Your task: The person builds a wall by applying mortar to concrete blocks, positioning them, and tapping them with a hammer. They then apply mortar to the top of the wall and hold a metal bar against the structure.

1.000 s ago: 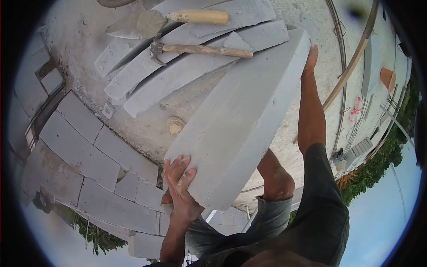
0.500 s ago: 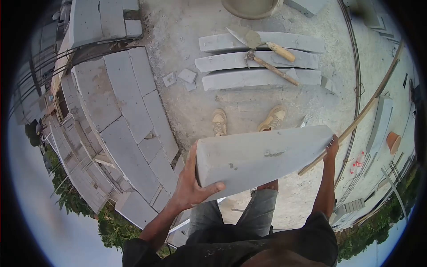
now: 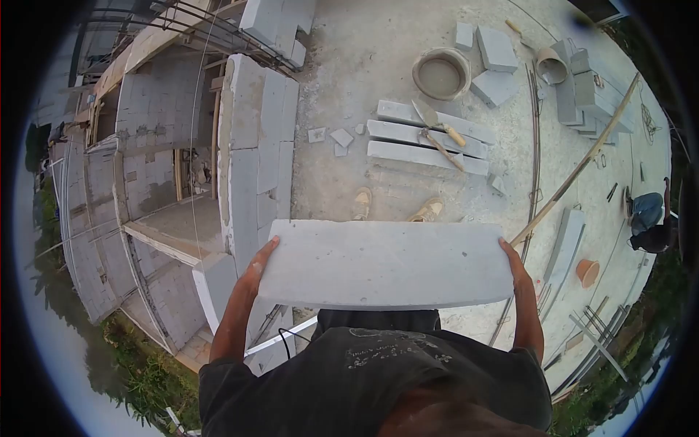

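Note:
A long pale grey block (image 3: 386, 264) is held level across the front of my body. My left hand (image 3: 263, 261) grips its left end, and my right hand (image 3: 512, 258) is closed on the opposite end. The fingers beneath the block are partly hidden. Beyond my shoes, three narrow block strips (image 3: 426, 140) lie side by side on the floor. A trowel (image 3: 426, 113) with mortar on it and a hammer (image 3: 443, 149) with a wooden handle rest on those strips.
A block wall (image 3: 251, 138) runs along the left, with lower rooms beyond it. A round basin (image 3: 441, 74), a stack of blocks (image 3: 593, 102), a long wooden pole (image 3: 575, 178) and an orange pot (image 3: 587, 272) are on the floor. Another person (image 3: 648, 218) is at the far right.
The block has gone from tilted to level and now shows its broad face. My left hand has moved left and up, my right hand slightly left. The view takes in more floor and the other person.

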Demonstrator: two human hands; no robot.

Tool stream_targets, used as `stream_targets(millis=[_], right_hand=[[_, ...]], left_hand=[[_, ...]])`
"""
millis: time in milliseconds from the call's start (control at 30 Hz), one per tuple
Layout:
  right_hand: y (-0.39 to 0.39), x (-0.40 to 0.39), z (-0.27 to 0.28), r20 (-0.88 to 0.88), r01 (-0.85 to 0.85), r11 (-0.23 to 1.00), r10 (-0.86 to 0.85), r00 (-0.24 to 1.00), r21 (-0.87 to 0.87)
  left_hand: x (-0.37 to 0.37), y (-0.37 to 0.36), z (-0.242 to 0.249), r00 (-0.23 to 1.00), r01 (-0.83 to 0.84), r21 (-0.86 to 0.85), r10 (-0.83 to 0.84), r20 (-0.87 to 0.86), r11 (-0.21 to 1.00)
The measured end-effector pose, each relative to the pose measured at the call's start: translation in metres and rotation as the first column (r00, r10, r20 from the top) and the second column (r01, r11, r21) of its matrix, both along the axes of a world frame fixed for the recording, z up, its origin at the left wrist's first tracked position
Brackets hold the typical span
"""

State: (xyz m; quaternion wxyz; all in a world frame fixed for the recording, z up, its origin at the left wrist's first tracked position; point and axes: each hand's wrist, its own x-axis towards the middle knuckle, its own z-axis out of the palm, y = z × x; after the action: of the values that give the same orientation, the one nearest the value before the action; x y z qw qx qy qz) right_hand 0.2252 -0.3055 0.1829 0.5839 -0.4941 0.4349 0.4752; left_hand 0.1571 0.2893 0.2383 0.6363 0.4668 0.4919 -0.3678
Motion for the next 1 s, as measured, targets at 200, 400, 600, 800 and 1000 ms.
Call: stream_targets(millis=[200, 400, 600, 800, 1000], right_hand=[[0.059, 0.033, 0.063, 0.484, -0.067, 0.996, 0.09, 0.871, -0.064], [0.136, 0.108, 0.173, 0.665, -0.183, 0.983, 0.144, 0.733, -0.012], [0.216, 0.157, 0.17, 0.769, -0.23, 0.925, 0.38, 0.514, -0.304], [0.299, 0.197, 0.163, 0.842, -0.545, 0.835, 0.344, 0.416, -0.071], [0.446, 0.267, 0.211, 0.893, -0.632, 0.744, 0.412, 0.18, -0.216]], left_hand=[[-0.086, 0.065, -0.047, 0.975, -0.106, 0.156, 0.072, 0.209, 0.982], [-0.074, 0.121, 0.069, 0.771, -0.474, 0.001, 0.415, 0.483, 0.881], [-0.126, 0.109, 0.121, 0.636, -0.647, 0.062, 0.494, 0.593, 0.76], [-0.209, 0.079, 0.085, 0.439, -0.875, 0.172, 0.593, 0.675, 0.452], [-0.203, 0.103, 0.107, 0.261, -0.956, 0.151, 0.489, 0.832, 0.253]])
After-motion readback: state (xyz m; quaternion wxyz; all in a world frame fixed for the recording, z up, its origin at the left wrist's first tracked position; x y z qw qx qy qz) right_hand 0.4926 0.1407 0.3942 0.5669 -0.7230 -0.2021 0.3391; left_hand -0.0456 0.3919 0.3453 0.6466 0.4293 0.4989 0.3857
